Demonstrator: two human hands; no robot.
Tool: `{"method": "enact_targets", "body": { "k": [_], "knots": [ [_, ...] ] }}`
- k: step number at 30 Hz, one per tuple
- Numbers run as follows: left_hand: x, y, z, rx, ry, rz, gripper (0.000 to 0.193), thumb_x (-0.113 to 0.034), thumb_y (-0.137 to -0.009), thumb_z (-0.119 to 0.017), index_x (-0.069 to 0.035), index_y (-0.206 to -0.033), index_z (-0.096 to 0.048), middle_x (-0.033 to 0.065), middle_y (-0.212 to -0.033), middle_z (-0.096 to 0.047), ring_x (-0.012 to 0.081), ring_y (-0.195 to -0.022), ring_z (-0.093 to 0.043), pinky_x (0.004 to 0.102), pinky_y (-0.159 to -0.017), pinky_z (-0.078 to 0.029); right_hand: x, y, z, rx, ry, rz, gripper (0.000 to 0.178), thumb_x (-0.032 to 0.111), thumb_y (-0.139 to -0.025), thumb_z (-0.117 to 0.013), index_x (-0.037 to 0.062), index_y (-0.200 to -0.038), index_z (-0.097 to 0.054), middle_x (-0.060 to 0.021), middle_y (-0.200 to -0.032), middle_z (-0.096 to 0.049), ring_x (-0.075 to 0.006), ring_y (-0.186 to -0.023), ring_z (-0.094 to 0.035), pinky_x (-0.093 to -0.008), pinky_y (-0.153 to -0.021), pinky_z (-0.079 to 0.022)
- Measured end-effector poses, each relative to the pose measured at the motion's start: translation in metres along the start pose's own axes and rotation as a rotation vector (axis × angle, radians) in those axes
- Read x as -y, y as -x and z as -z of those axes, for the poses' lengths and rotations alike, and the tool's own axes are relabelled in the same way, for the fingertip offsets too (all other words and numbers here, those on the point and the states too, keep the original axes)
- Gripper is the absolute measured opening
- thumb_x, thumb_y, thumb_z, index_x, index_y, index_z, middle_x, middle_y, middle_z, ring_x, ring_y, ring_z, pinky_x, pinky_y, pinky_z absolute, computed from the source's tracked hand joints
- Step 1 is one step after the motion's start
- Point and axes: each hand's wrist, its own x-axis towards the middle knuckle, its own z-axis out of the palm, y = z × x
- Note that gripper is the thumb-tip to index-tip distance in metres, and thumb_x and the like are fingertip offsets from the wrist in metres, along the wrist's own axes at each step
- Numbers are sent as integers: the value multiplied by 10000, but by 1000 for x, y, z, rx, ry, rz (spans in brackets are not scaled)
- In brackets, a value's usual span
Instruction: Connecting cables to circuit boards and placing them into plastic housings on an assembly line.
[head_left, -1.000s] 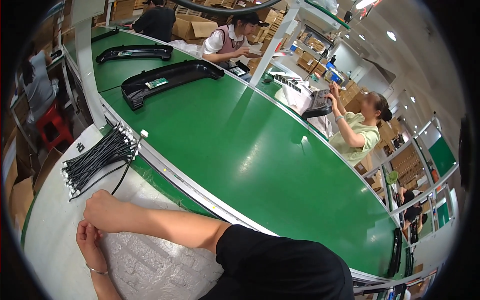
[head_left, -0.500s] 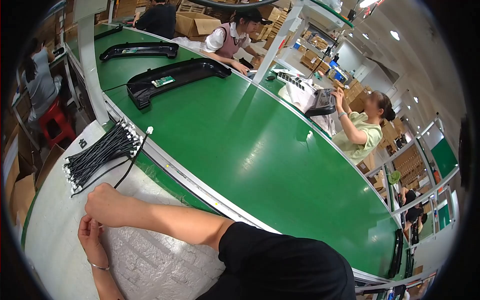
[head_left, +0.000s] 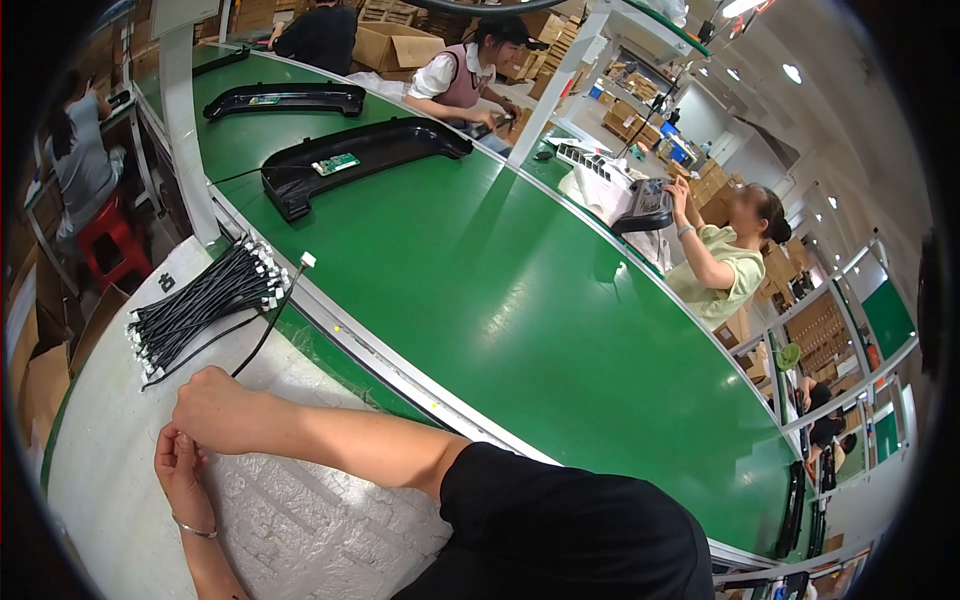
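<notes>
Our right hand (head_left: 222,410) is curling closed; at its seven o'clock our left hand (head_left: 183,465) is bending its fingers, and we cannot tell what it is holding. Around them we are facing a green belt (head_left: 480,290) at two o'clock, leaning over a white tabletop (head_left: 110,420), seeing a black housing (head_left: 395,155) at one, a cable bundle (head_left: 205,312) at twelve, and a single black cable (head_left: 270,325) our right hand is gripping, running toward one.
</notes>
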Motion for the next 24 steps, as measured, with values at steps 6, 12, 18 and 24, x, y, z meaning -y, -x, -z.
{"method": "enact_targets", "body": {
  "k": [6, 12, 18, 24],
  "knots": [
    [3, -1, 2, 36, 70, -7, 167, -188, -933, -539, -54, -1025, -574, -55, -779, -543, 32, -662, -456, 178, -608, -373, 4, 1, 5, 23, -25, -5, 107, 198, -690, -644, 110, -664, -700, -92, -684, -663, -249, -679, -665, -350, -609, -511],
    [2, 0, 0, 4, 60, -4, 169, -175, -927, -543, -45, -1032, -571, -55, -784, -551, 28, -664, -459, 171, -604, -365, 4, -3, -4, -22, 34, 2, 101, 202, -683, -650, 117, -661, -700, -94, -685, -664, -239, -675, -665, -346, -604, -511],
    [-3, 0, 1, 10, -111, -70, 182, -171, -911, -566, -49, -1046, -559, -61, -783, -543, 20, -677, -448, 158, -611, -351, -4, -8, -15, -21, 21, -25, 119, 229, -665, -670, 114, -663, -699, -100, -692, -667, -251, -695, -665, -353, -609, -507],
    [14, -8, 13, 68, 8, 11, 182, -179, -920, -542, -54, -1050, -558, -45, -831, -543, 24, -679, -443, 156, -625, -344, -2, -9, -24, 38, -3, -31, 164, 273, -622, -711, 120, -684, -709, -68, -711, -679, -246, -716, -660, -360, -605, -493]
  ]
}}
